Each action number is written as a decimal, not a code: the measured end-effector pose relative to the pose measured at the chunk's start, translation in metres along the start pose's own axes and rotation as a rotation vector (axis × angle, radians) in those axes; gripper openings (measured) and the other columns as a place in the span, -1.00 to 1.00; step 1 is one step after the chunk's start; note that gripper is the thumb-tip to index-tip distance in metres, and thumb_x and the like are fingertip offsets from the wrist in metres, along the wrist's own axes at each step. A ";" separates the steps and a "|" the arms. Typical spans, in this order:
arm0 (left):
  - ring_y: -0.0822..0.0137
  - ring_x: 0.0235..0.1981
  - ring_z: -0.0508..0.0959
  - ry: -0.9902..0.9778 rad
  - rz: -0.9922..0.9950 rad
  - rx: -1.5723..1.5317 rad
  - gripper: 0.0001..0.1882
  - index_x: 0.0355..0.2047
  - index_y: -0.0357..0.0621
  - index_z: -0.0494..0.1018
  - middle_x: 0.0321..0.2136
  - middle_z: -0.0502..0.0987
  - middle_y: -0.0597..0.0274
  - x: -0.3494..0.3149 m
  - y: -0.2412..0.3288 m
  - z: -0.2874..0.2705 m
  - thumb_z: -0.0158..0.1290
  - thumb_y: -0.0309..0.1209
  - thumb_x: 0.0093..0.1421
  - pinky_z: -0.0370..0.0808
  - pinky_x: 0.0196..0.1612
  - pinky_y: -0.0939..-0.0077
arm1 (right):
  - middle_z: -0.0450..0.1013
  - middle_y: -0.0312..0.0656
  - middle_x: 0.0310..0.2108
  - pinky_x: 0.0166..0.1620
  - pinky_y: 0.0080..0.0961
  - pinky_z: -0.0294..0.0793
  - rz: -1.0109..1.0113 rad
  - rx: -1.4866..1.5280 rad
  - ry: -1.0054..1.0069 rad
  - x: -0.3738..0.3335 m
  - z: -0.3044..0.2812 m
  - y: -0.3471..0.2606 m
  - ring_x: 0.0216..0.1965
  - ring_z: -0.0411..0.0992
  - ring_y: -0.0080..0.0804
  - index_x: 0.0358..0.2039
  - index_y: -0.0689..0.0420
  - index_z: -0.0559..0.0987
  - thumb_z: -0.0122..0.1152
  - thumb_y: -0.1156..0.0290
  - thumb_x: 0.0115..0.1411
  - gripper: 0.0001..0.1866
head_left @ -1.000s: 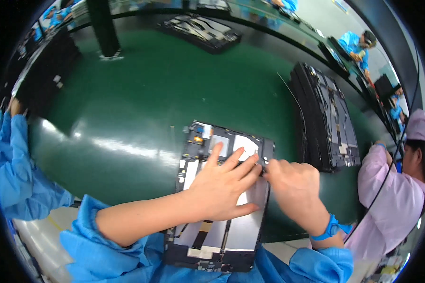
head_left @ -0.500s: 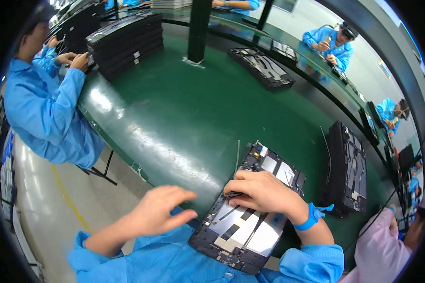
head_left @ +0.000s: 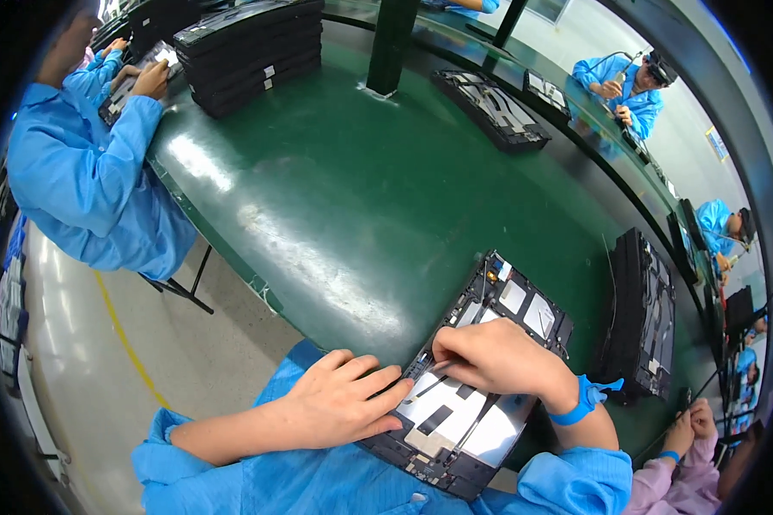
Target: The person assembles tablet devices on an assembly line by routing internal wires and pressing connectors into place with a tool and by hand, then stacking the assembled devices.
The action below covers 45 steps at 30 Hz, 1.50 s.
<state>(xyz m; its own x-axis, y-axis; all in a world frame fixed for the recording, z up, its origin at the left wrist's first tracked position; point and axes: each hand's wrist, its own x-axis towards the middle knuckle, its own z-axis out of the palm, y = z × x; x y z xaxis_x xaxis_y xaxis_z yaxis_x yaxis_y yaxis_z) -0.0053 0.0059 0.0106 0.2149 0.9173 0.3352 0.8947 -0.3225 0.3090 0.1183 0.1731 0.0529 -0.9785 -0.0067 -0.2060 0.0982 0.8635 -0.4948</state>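
Note:
An opened tablet, with a black frame, silver panels and dark ribbon strips, lies tilted at the table's near edge against my body. My right hand is over its middle, fingers pinched round a thin metal rod-like tool; its exact kind is unclear. Fingertips and knuckles partly hide the spot being worked on. My left hand rests flat with spread fingers, its fingertips touching the tablet's left edge. A blue band circles my right wrist.
Stacked black tablet shells stand to the right, and a taller stack at the far left. Another opened unit lies at the back near a dark post. Co-workers sit left, right and beyond the glass shelf. The green table curves leftward.
My left hand has come down from the air onto the tablet's left edge. My right hand has shifted slightly rightward, and the thin tool now leans differently. The view has turned a little.

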 end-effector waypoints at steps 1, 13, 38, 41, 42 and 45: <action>0.34 -0.35 0.34 0.008 0.023 0.008 -0.59 -0.31 -0.15 0.34 -0.37 0.35 0.24 0.001 -0.001 0.000 0.02 -0.17 -0.14 0.27 -0.36 0.48 | 0.34 -0.17 -0.63 -0.54 -0.37 0.30 -0.026 0.064 0.065 -0.001 0.002 0.003 -0.54 0.36 -0.22 -0.55 0.16 0.33 0.04 0.37 -0.12 -0.84; 0.29 -0.32 0.33 -0.033 0.116 0.067 -0.61 -0.35 -0.18 0.35 -0.38 0.35 0.21 0.006 -0.005 -0.002 0.02 -0.17 -0.14 0.29 -0.34 0.44 | 0.35 -0.13 -0.71 -0.55 -0.41 0.33 0.089 0.155 0.179 0.008 0.007 0.007 -0.61 0.36 -0.20 -0.67 0.20 0.39 0.02 0.39 -0.21 -0.86; 0.18 -0.33 0.33 -0.103 -0.015 0.126 -0.35 -0.19 -0.24 0.27 -0.32 0.33 0.10 0.029 0.000 0.007 -0.11 0.07 -0.14 0.27 -0.41 0.30 | 0.36 -0.05 -0.66 -0.52 -0.43 0.32 0.168 0.412 0.148 0.001 0.002 0.027 -0.56 0.38 -0.19 -0.61 0.26 0.40 0.08 0.37 -0.18 -0.80; 0.18 -0.32 0.32 -0.095 -0.012 0.108 -0.36 -0.19 -0.23 0.27 -0.32 0.32 0.09 0.029 -0.001 0.007 -0.12 0.06 -0.13 0.27 -0.40 0.29 | 0.36 -0.04 -0.66 -0.52 -0.44 0.32 0.200 0.375 0.167 0.001 0.003 0.028 -0.56 0.38 -0.20 -0.59 0.27 0.40 0.08 0.36 -0.17 -0.79; 0.18 -0.32 0.32 -0.100 -0.015 0.103 -0.36 -0.19 -0.23 0.27 -0.32 0.32 0.09 0.030 -0.001 0.007 -0.12 0.06 -0.13 0.27 -0.40 0.29 | 0.36 -0.05 -0.67 -0.53 -0.44 0.32 0.191 0.394 0.174 0.002 0.002 0.028 -0.57 0.38 -0.20 -0.59 0.27 0.40 0.09 0.36 -0.18 -0.79; 0.19 -0.30 0.30 -0.113 -0.035 0.085 -0.37 -0.19 -0.24 0.26 -0.32 0.32 0.09 0.030 -0.001 0.007 -0.11 0.04 -0.13 0.26 -0.39 0.29 | 0.36 -0.06 -0.69 -0.54 -0.44 0.32 0.228 0.394 0.176 0.003 0.002 0.027 -0.59 0.38 -0.19 -0.61 0.27 0.40 0.09 0.36 -0.19 -0.79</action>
<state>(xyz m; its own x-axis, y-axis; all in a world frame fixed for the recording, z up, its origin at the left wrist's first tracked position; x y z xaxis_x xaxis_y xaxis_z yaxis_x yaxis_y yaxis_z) 0.0026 0.0352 0.0141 0.2215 0.9497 0.2215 0.9312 -0.2734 0.2409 0.1187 0.1952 0.0369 -0.9366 0.2752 -0.2168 0.3412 0.5762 -0.7427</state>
